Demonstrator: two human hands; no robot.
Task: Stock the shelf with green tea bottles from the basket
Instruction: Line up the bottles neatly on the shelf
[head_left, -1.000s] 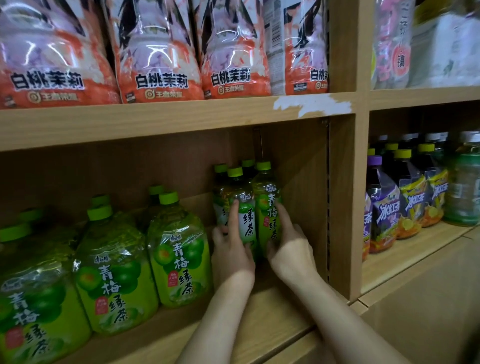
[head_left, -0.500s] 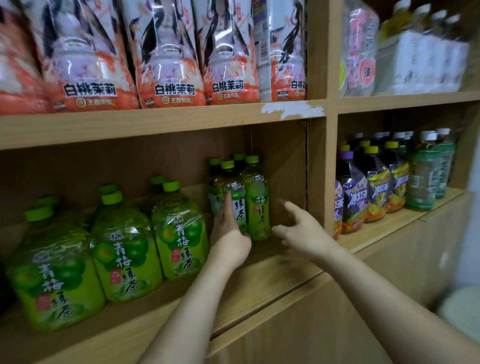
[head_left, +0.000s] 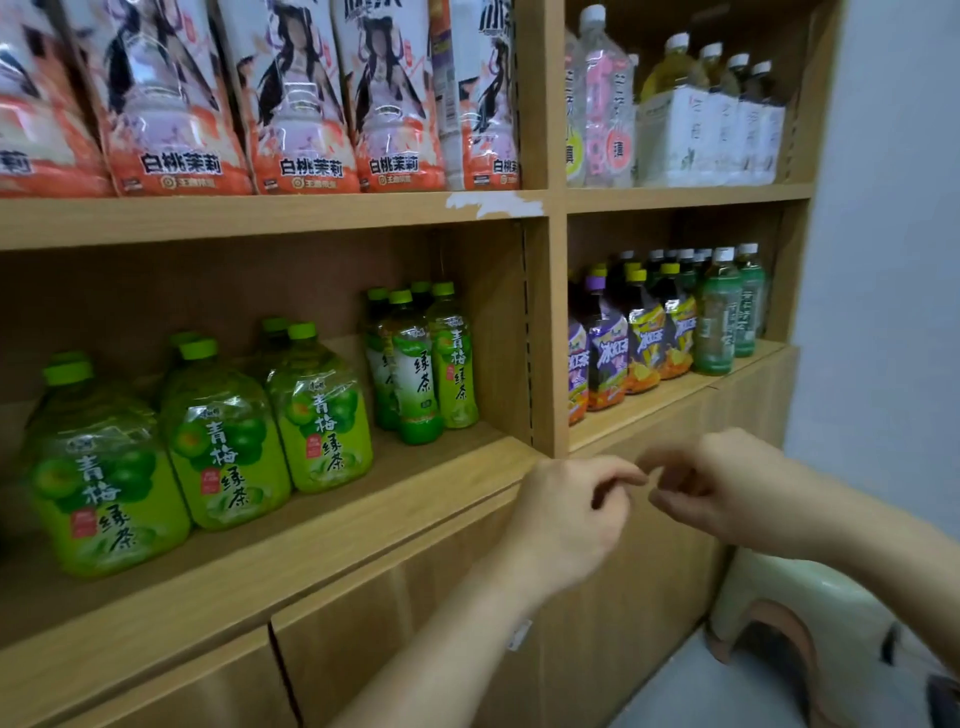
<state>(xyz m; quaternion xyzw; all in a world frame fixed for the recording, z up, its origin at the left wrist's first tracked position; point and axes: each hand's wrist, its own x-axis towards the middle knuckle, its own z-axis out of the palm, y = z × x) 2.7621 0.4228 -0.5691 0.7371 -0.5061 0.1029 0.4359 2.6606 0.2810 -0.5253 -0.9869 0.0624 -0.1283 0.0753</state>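
Observation:
Several small green tea bottles (head_left: 418, 364) with green caps stand upright in a cluster at the right end of the middle wooden shelf (head_left: 322, 514). Large green plum tea bottles (head_left: 223, 436) fill the shelf to their left. My left hand (head_left: 569, 512) and my right hand (head_left: 727, 486) hover in front of the cabinet below the shelf, off the bottles, fingertips nearly touching each other. Both hands hold nothing, fingers loosely curled. No basket is in view.
Orange peach-jasmine drink packs (head_left: 291, 104) line the upper shelf. The right bay holds purple and yellow iced tea bottles (head_left: 628, 343) and clear bottles (head_left: 675, 119) above. A pale green stool (head_left: 795, 618) stands on the floor at the lower right, by a grey wall.
Both hands have let go of the small green tea bottles and pulled back down and right, off the shelf. The view has backed away and turned right.

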